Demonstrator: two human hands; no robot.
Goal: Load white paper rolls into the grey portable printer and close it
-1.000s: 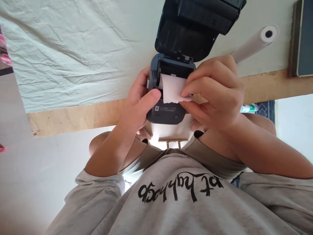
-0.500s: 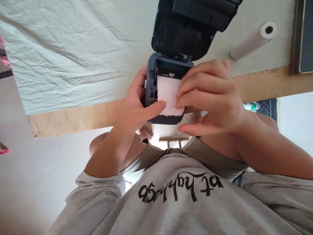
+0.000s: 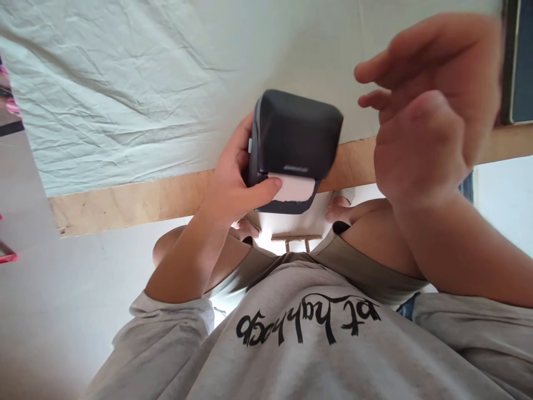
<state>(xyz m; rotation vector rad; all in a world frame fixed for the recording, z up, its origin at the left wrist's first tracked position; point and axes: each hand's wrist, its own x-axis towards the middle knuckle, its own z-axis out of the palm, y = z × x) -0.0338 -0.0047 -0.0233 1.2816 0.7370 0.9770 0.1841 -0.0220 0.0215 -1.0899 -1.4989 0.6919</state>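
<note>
A small black label printer [image 3: 297, 133] is gripped by my left hand [image 3: 237, 180], whose fingers wrap round its left side. The printer's lid is down over the body; whether it is latched I cannot tell. From under the lid's front edge sticks a strip of white paper [image 3: 295, 187], with my left thumb pressing on it. Up to the right, apart from the printer, my right hand [image 3: 433, 111] hangs in the air, slightly blurred. Its fingers are apart and nothing shows in them.
The table [image 3: 125, 83] is covered with a pale, wrinkled cloth, and a bare wooden edge [image 3: 125, 198] runs along its front. A dark framed panel [image 3: 520, 66] lies at the far right. My legs and a small wooden rung piece [image 3: 296, 238] are below.
The printer's lid has swung down from wide open and now covers the paper compartment. My right hand has left the paper and moved up and right, hiding the white paper roll on the table.
</note>
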